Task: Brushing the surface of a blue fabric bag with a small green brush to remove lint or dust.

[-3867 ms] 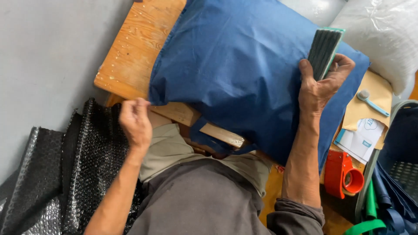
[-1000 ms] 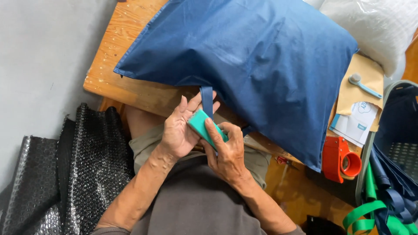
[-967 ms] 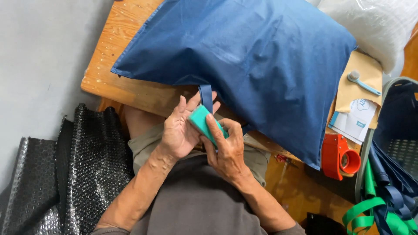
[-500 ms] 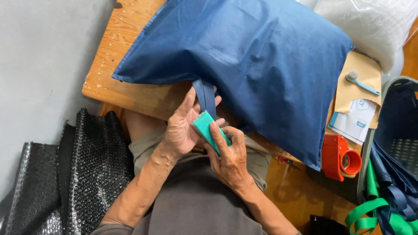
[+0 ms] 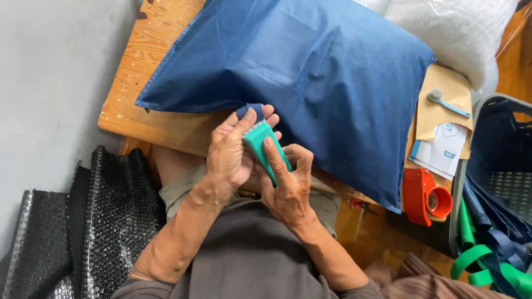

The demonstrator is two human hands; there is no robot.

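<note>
Head view, looking down over the person's lap at the near edge of a wooden surface (image 5: 166, 124). Both hands meet just below that edge. Left hand (image 5: 230, 158): fingers wrapped round a small teal block-shaped tool (image 5: 265, 148), thumb on its upper end, with a folded end of dark blue fabric strap (image 5: 250, 109) pinched at the fingertips. Right hand (image 5: 288, 185): closed on the lower end of the same tool, forefinger laid along its long face. The tool stands tilted, upper end towards the surface, touching the strap.

Large blue fabric bag (image 5: 310, 77): lies stuffed on the surface, its near edge just beyond the hands. It looks soft, light and yielding, and its smooth cloth would likely slip under flat palms; a seam, a corner or the strap offers the surer hold. The tool appears rigid and light, best held by its long sides, as here.

To the right: a red tape dispenser (image 5: 424, 196), paper sheets (image 5: 443, 149), a small light-blue brush (image 5: 446, 102) and a dark crate (image 5: 501, 160) with green strips (image 5: 471, 254). Black bubble wrap (image 5: 83, 221) lies on the left.
</note>
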